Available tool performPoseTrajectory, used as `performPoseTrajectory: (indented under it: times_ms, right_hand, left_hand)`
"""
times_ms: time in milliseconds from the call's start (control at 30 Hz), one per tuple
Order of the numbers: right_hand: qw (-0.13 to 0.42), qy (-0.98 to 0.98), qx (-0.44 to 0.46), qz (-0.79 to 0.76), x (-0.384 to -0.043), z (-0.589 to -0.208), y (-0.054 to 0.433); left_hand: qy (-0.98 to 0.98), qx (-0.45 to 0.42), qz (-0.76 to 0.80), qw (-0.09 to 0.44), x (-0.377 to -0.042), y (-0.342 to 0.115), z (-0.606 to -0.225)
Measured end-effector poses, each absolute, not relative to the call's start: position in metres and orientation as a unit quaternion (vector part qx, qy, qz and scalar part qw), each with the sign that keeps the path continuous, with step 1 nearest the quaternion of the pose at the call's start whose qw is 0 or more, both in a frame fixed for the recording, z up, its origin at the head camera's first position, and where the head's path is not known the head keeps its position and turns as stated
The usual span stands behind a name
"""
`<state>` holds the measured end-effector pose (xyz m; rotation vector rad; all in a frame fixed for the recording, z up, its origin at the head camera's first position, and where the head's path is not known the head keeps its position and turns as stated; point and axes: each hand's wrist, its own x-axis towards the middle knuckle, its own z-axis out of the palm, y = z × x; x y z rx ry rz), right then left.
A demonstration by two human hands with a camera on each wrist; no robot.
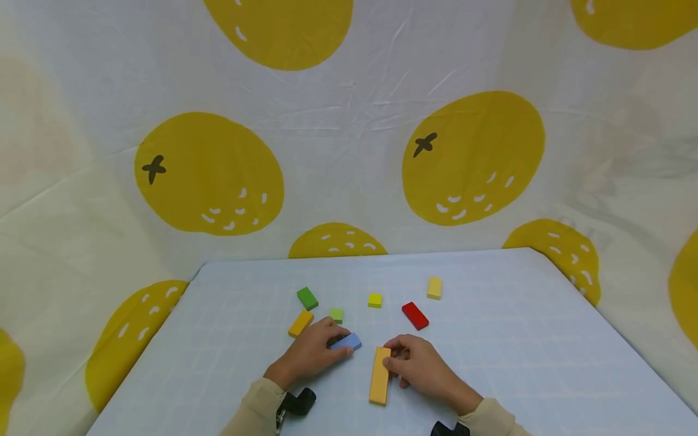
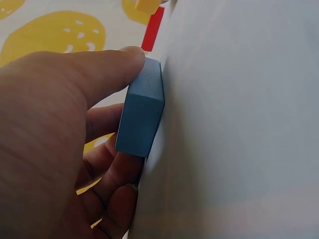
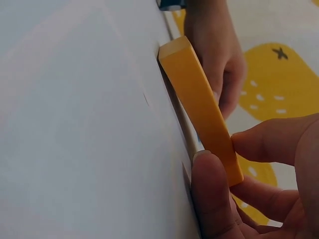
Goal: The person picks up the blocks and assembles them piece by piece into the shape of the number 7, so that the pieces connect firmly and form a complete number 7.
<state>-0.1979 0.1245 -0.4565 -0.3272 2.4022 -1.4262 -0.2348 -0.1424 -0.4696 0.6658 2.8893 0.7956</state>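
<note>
My left hand (image 1: 319, 348) pinches a small blue block (image 1: 346, 343) on the pale blue table (image 1: 523, 339); the left wrist view shows the blue block (image 2: 142, 112) held between thumb and fingers (image 2: 119, 174) against the table. My right hand (image 1: 417, 363) pinches the far end of a long orange block (image 1: 380, 375) lying flat near the front edge. In the right wrist view the orange block (image 3: 199, 104) sits between my thumb and fingertips (image 3: 212, 184).
Loose blocks lie beyond the hands: an orange one (image 1: 300, 323), dark green (image 1: 307, 298), light green (image 1: 336, 315), a yellow cube (image 1: 374, 300), red (image 1: 415, 315) and pale yellow (image 1: 434, 287). A lemon-print cloth (image 1: 349, 133) hangs behind and around the table.
</note>
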Motion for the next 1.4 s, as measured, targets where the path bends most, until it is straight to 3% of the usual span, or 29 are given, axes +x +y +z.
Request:
performPoseTrajectory:
  times_ms: [1400]
  right_hand:
    - [0.156,0.852,-0.113,-0.487,-0.1952,-0.4542,0.1229]
  left_hand:
    - [0.939,0.198,0.278,-0.040,-0.2295,-0.1364,-0.4647]
